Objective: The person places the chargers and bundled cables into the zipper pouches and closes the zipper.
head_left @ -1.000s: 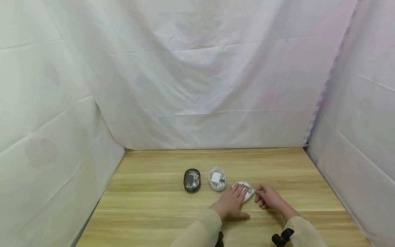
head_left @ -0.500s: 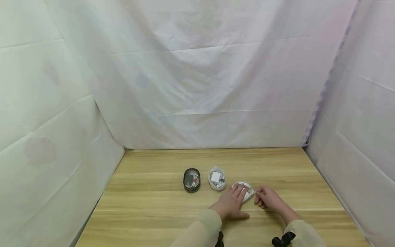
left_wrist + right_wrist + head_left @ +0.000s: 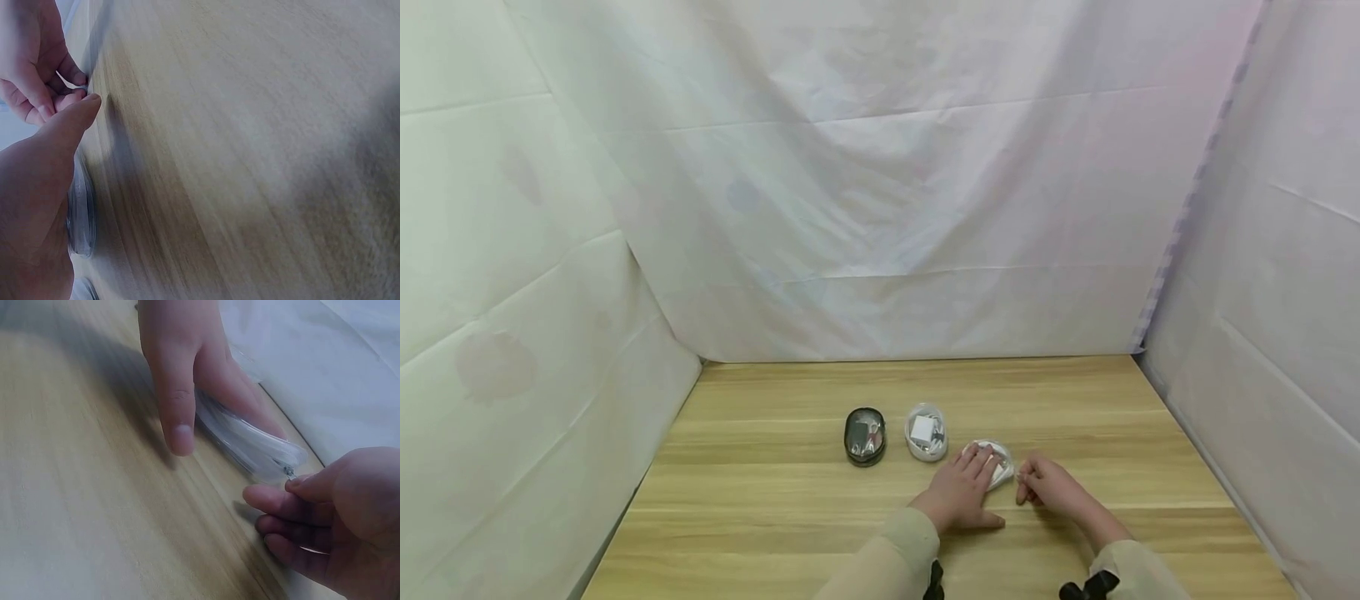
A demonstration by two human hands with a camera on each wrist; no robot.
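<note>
A clear oval zip pouch (image 3: 1002, 473) with white cable inside lies on the table. My left hand (image 3: 961, 490) rests flat across its top, fingers straight and thumb spread toward me. At the pouch's right end my right hand (image 3: 1051, 485) pinches a small metal zipper pull (image 3: 291, 478) between thumb and index finger, the other fingers curled below. In the right wrist view the pouch's side (image 3: 250, 440) shows between the hands. The left wrist view shows its edge (image 3: 81, 209) beneath my left hand; the rest is covered there.
Left of the hands stand a clear oval case (image 3: 927, 446) with a white charger and cable, and a black-rimmed oval case (image 3: 865, 437) with a dark charger. They sit on a wood-grain table (image 3: 760, 500). White cloth (image 3: 880, 208) hangs behind and along both sides.
My left hand stays on the pouch. The right hand keeps its pinch at the pouch's right end, its fingers shifted only slightly. The head view has moved a little.
</note>
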